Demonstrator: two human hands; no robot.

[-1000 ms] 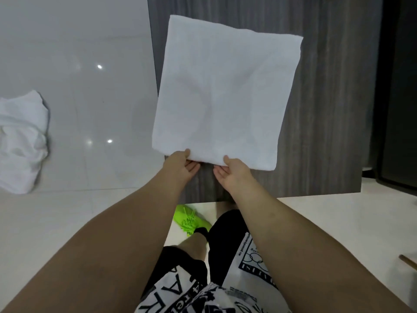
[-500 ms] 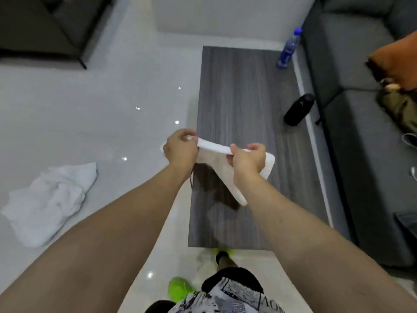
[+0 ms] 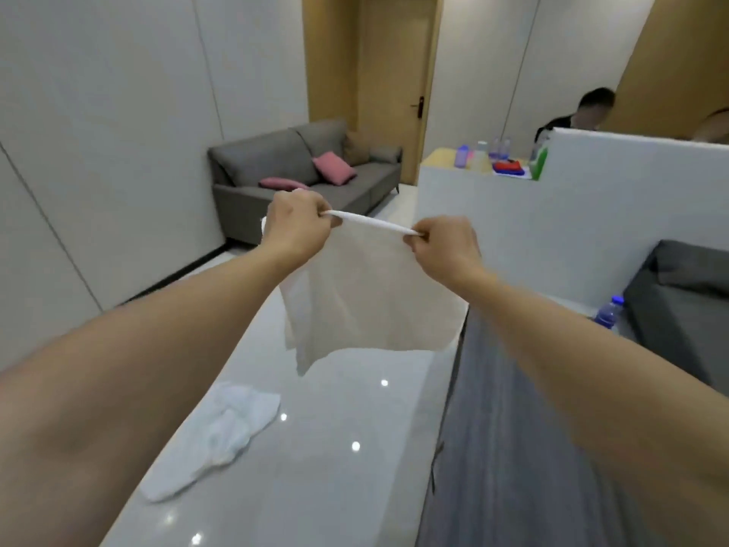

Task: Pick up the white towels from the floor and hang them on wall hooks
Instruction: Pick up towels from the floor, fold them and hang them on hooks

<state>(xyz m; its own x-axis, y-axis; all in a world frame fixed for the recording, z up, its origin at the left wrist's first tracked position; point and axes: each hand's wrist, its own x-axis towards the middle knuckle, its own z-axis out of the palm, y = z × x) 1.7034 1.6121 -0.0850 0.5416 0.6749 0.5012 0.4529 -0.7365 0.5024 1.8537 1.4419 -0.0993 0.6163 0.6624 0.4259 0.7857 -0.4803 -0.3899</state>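
Moved: towel (image 3: 367,305) rose from over the table (image 3: 509,448) to chest height.
Hands: left hand (image 3: 296,227) and right hand (image 3: 445,246) clamped its top edge.
Floor: second towel (image 3: 213,436), seemingly crumpled.

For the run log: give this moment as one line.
left hand: gripping towel edge | right hand: gripping same edge | held towel: hanging in air | second towel: crumpled on floor | hooks: not in view

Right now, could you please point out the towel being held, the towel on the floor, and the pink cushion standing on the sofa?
held towel (image 3: 367,302), head view, middle of hanging cloth
floor towel (image 3: 221,436), head view, crumpled centre
pink cushion (image 3: 334,167), head view, its face
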